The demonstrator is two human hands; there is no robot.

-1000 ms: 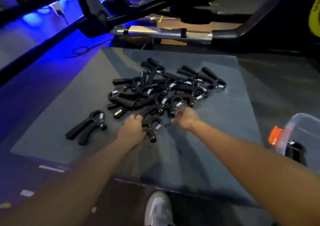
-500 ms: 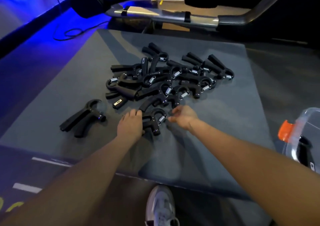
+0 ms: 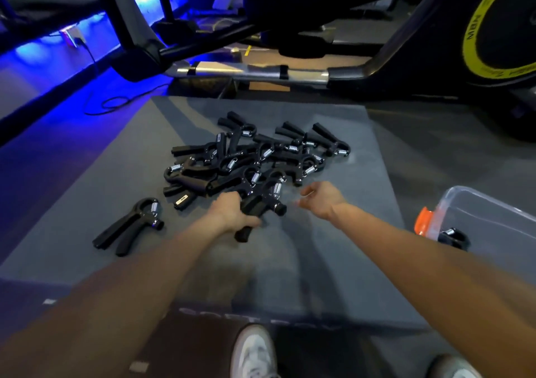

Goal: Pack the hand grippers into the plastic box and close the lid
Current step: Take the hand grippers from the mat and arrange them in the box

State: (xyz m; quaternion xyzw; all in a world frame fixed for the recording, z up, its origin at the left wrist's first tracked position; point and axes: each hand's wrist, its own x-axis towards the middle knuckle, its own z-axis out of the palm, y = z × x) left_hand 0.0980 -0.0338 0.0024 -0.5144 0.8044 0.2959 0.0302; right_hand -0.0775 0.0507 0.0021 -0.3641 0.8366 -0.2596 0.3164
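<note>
A pile of several black hand grippers point(image 3: 249, 157) with steel springs lies on a grey mat point(image 3: 362, 192). My left hand point(image 3: 232, 214) grips one black hand gripper point(image 3: 265, 201) by its handles, lifted at the pile's near edge. My right hand point(image 3: 322, 198) hovers just right of it, fingers loosely spread and holding nothing. One single hand gripper point(image 3: 130, 224) lies apart at the left. The clear plastic box point(image 3: 490, 218) with an orange latch point(image 3: 422, 224) stands at the right edge; a gripper point(image 3: 454, 237) sits inside it.
A black exercise machine frame with a metal bar point(image 3: 249, 71) stands behind the mat, a yellow-rimmed flywheel point(image 3: 499, 27) at the far right. A cable point(image 3: 116, 103) runs over the blue-lit floor at the left. My white shoes point(image 3: 253, 351) are at the bottom.
My left hand has closed round a hand gripper and raised it from the pile's near edge. My right hand has drawn back to the right and let go, fingers spread.
</note>
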